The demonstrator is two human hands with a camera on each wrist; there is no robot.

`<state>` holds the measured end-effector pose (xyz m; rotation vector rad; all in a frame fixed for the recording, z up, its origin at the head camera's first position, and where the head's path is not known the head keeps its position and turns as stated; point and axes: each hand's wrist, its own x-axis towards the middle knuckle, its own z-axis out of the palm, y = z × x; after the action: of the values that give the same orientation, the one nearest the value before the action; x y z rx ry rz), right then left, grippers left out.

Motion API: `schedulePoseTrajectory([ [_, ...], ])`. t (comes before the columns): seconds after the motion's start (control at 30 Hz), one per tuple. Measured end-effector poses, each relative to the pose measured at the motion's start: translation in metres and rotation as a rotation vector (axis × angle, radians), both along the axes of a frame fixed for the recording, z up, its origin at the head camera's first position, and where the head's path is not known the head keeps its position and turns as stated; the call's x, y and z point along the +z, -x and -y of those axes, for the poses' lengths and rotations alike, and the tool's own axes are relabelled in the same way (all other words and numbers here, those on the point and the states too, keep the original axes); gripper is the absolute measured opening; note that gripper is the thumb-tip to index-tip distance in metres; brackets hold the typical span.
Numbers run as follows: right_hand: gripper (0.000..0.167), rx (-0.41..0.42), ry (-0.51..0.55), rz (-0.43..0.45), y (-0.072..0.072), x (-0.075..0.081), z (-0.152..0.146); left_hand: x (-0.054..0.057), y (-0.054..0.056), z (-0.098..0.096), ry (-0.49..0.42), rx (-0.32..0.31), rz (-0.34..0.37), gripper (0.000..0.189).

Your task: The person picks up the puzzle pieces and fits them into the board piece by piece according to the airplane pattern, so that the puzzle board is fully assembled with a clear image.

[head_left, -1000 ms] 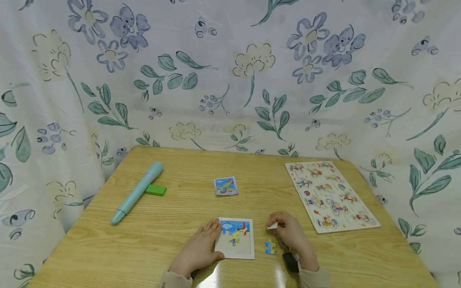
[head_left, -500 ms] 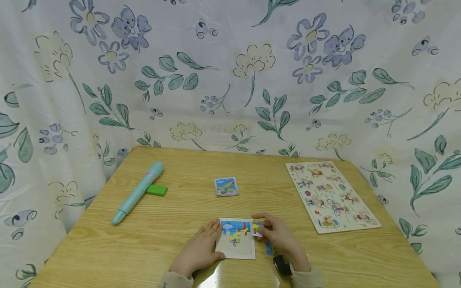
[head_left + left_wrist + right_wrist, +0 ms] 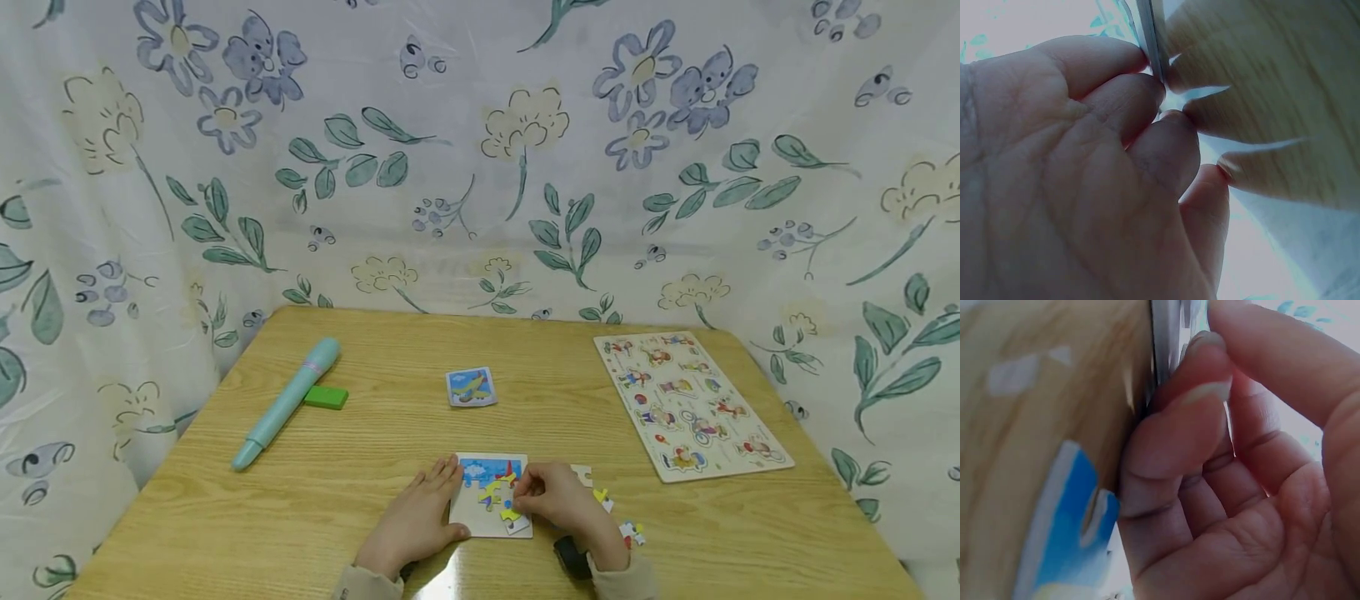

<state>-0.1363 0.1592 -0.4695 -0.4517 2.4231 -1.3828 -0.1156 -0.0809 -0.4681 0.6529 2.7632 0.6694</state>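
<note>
A square jigsaw tray point(image 3: 480, 523) lies near the table's front edge, its upper part filled with an aeroplane picture. My left hand point(image 3: 417, 518) rests with extended fingers along the tray's left side; the left wrist view shows its fingertips against the tray edge point(image 3: 1155, 44). Over the tray's right half, my right hand point(image 3: 562, 500) pinches a yellow-and-blue jigsaw piece point(image 3: 512, 516), which sits askew above the bare lower right area. Its fingers point(image 3: 1179, 434) are curled at the tray rim in the right wrist view, where they hide the piece.
Loose jigsaw pieces point(image 3: 632, 533) lie right of the right hand, one blue piece point(image 3: 1075, 512) close below it. Behind the tray is a small aeroplane picture card point(image 3: 471, 387). A peg puzzle board point(image 3: 693, 408), a teal pen-shaped object point(image 3: 288, 400) and a green block point(image 3: 327, 397) lie farther out.
My right hand has carried the jigsaw piece leftward from beside the tray to over its right half. Loose pieces behind that hand have come into view. My left hand has stayed still.
</note>
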Motion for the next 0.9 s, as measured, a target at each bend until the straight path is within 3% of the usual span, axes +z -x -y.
schedulePoseTrajectory([
  [0.3,0.015,0.047,-0.073,-0.023,0.000,0.000,0.003,0.000,-0.001,0.001,0.000,0.001,0.002,0.086],
  [0.53,0.015,0.015,-0.160,-0.088,0.000,0.000,0.006,-0.001,0.000,0.000,0.008,-0.001,-0.022,0.087],
  [0.8,0.013,0.060,-0.143,-0.068,-0.002,0.005,-0.002,-0.001,0.000,-0.002,0.020,0.015,-0.008,0.087],
  [0.9,0.008,0.002,-0.109,-0.081,0.000,0.004,-0.010,-0.001,0.000,-0.001,0.026,0.013,-0.013,0.087],
])
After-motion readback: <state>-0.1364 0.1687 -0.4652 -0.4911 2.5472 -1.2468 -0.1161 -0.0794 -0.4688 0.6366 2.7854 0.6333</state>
